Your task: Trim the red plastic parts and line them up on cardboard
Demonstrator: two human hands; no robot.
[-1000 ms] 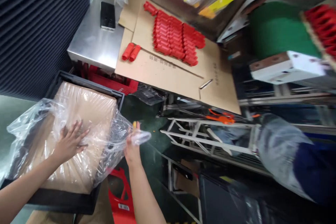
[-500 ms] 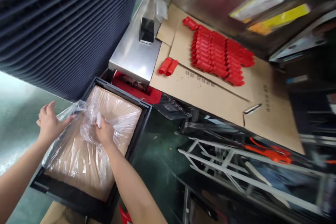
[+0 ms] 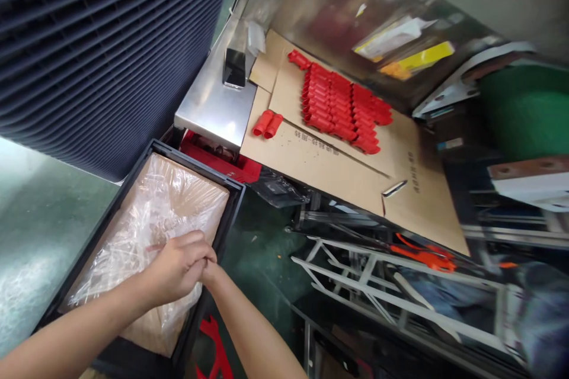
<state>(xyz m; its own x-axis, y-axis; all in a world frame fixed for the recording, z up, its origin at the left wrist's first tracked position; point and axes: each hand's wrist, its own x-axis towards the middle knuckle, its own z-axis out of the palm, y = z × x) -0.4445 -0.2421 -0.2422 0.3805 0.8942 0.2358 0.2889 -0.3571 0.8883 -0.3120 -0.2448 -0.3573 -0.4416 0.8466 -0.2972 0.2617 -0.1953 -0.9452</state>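
Note:
A dark crate (image 3: 233,201) stands at the lower left, holding a tan cardboard piece (image 3: 189,173) covered by clear plastic wrap (image 3: 133,231). My left hand (image 3: 178,263) reaches across over the crate's right half, its fingers curled at my right wrist. What its fingers grip is too small to make out. Behind it, my right hand (image 3: 208,272) is mostly hidden, with little more than the wrist showing. Under both hands the wrap lies crumpled over the cardboard.
A steel bench (image 3: 213,106) bears a phone (image 3: 234,67), cardboard sheets (image 3: 320,157), rows of red tubular parts (image 3: 333,100) and a pen-like tool (image 3: 394,188). A tall ribbed dark stack (image 3: 102,53) stands left. White metal frames (image 3: 368,269) lie below the bench.
My left hand has swung right from the crate's left side and closed beside my right hand. The raised plastic has come down flatter. The view has shifted a little.

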